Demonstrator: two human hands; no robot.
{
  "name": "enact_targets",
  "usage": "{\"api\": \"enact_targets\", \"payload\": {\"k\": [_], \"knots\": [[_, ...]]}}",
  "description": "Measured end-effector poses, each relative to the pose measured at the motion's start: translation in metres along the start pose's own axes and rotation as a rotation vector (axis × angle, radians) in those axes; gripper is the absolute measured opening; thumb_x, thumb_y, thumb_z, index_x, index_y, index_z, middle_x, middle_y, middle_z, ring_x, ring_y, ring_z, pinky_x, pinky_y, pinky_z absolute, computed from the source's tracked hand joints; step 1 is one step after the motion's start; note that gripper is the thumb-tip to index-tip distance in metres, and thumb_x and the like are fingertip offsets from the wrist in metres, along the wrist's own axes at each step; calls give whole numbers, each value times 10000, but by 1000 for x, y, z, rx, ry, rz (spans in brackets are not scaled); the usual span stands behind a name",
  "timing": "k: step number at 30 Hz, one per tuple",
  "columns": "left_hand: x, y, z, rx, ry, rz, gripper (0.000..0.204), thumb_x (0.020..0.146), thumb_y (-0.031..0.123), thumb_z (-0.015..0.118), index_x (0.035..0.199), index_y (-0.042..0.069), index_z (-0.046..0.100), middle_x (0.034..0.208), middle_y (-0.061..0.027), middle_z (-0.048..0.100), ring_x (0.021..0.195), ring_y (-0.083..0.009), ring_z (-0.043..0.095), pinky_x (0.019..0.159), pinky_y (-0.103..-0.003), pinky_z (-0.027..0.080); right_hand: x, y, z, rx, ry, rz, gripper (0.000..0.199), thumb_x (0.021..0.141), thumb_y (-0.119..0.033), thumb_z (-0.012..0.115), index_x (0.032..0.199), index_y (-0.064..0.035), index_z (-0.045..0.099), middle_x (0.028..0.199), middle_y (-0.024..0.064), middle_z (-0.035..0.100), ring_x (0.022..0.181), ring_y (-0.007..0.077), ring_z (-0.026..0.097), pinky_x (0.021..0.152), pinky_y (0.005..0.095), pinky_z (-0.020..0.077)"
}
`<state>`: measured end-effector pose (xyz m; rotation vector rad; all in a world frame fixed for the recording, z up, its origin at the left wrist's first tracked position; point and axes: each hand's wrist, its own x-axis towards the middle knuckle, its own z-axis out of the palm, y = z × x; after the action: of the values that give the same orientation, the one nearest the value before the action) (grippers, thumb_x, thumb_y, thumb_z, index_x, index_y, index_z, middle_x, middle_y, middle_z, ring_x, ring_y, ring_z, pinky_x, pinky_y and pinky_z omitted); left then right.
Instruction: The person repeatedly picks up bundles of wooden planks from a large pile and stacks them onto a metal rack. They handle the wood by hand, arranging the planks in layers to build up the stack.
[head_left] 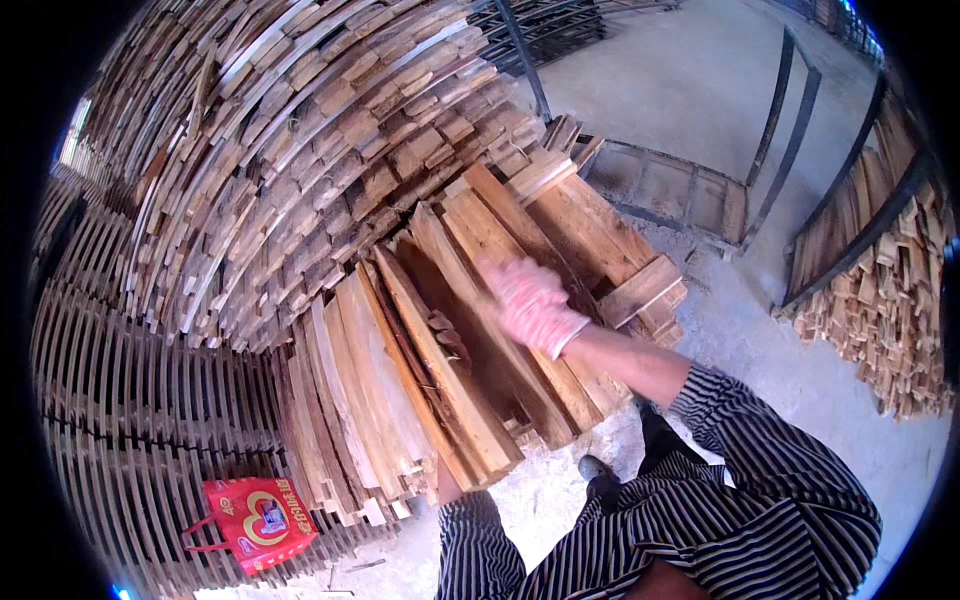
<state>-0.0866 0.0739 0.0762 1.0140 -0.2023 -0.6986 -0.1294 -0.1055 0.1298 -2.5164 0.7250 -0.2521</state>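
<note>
My left hand (447, 335) shows only its fingertips, curled over the side of a long wooden board (440, 365). The rest of that hand is hidden behind the board, and its wrist emerges below the board's near end. My right hand (530, 300), in a pink and white glove, is over another long board (490, 310) to the right. It is smeared by motion, so its grip is unclear. A dark gap separates these two boards. More boards (355, 370) lean side by side on the left of the stack, some with bark edges.
Behind rises a large pile of stacked planks (330, 150). A slatted wood stack (150, 430) fills the left, with a red bag (260, 525) against it. At the right stand a metal frame cart (690, 190) and a rack of wood pieces (880, 290) on the concrete floor (650, 70).
</note>
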Motion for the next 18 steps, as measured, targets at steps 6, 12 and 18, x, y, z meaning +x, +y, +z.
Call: {"api": "enact_targets", "payload": {"k": [6,12,18], "knots": [[-78,-58,59,121,-10,117,855,871,743,564,1426,94,519,1322,-160,608,1139,-332,616,971,-471,535,-14,-55,50,-219,1,-26,570,874,-127,656,1422,-114,498,1245,208,560,1131,345,577,893,486,512],[-92,-68,61,148,-67,98,859,873,746,556,1434,96,511,1333,-159,600,1152,-332,608,984,-472,525,-33,-53,22,190,-153,-297,595,886,-399,677,1363,-83,512,1346,207,567,1207,408,562,1023,525,460],[-73,-47,46,104,-96,86,863,876,750,548,1441,99,503,1343,-158,592,1166,-332,600,997,-474,514,-29,-4,15,-88,199,327,616,868,-361,682,1358,-31,511,1314,219,586,1228,353,549,980,558,462]]}}
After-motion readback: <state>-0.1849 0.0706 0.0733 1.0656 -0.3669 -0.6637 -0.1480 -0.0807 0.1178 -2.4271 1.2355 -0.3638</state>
